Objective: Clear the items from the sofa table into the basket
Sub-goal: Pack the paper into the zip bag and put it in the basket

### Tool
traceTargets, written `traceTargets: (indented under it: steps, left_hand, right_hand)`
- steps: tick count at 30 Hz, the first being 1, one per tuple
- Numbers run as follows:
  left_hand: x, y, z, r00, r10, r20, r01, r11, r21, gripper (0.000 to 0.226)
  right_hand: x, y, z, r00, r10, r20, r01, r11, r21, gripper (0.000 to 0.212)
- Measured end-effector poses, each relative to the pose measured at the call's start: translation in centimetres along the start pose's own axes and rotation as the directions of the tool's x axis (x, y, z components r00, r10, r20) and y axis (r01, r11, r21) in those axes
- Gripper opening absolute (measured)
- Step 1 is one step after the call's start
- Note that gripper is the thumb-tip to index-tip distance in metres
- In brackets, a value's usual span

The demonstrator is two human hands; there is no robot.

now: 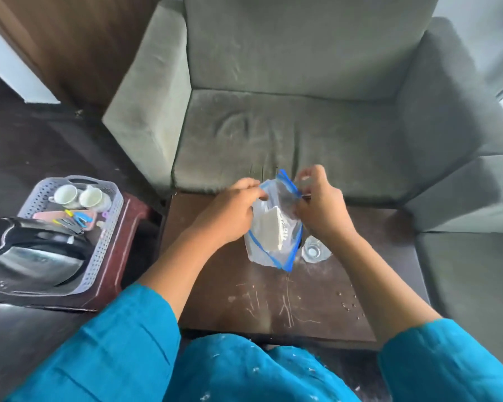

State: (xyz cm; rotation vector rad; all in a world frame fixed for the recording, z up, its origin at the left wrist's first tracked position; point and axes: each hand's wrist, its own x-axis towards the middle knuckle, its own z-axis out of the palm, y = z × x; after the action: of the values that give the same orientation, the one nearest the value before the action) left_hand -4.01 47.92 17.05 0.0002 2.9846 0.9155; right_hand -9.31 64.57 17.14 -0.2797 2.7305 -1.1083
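A clear zip bag (269, 248) with blue edges holds a pale flat packet and hangs just above the dark wooden sofa table (273, 300). My left hand (230, 210) pinches the bag's top left corner. My right hand (320, 204) pinches the blue zip strip at the top right. A small clear glass (314, 250) stands on the table just right of the bag. The grey perforated basket (105, 239) sits at the left on a low reddish stool and holds a steel kettle (32, 250), two white cups (79, 195) and small coloured clips.
A grey armchair (288, 134) stands right behind the table, and another grey sofa section (471, 256) borders its right side. Water drops dot the table's right front. The reddish stool (122, 256) stands close to the table's left edge. Dark floor lies at the left.
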Motion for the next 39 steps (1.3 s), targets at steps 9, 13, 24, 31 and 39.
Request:
traceTargets:
  steps: [9,13,24,31,39]
  left_hand:
    - [0.1,3.1,-1.9,0.977,0.186,0.105,-0.18,0.981,-0.067,0.053]
    - [-0.3,3.2,-1.9,0.959,0.212,0.189,-0.2,0.977,-0.079,0.068]
    - [0.2,-0.1,-2.6,0.958,0.132,0.254,-0.088,0.98,-0.178,0.065]
    - [0.9,-2.6,-1.9,0.962,0.058,0.265,-0.021,0.99,-0.141,0.068]
    - [1.9,-4.6,-1.8,0.979,0.019,0.203,0.015,0.987,-0.163,0.04]
  right_hand:
    - [-3.0,-4.8,0.9,0.986,-0.154,0.069,0.168,0.855,-0.49,0.018]
    - [-2.8,-3.8,2.8,0.993,0.02,0.116,0.035,0.892,-0.451,0.03]
    - [-2.4,-3.4,5.2,0.979,0.177,0.099,-0.139,0.942,-0.306,0.016]
    - [-1.8,-5.5,3.5,0.999,0.037,-0.024,-0.038,0.997,-0.063,0.033]
    - [-1.4,-6.0,-0.9,0.992,0.094,0.082,-0.124,0.813,0.569,0.024]
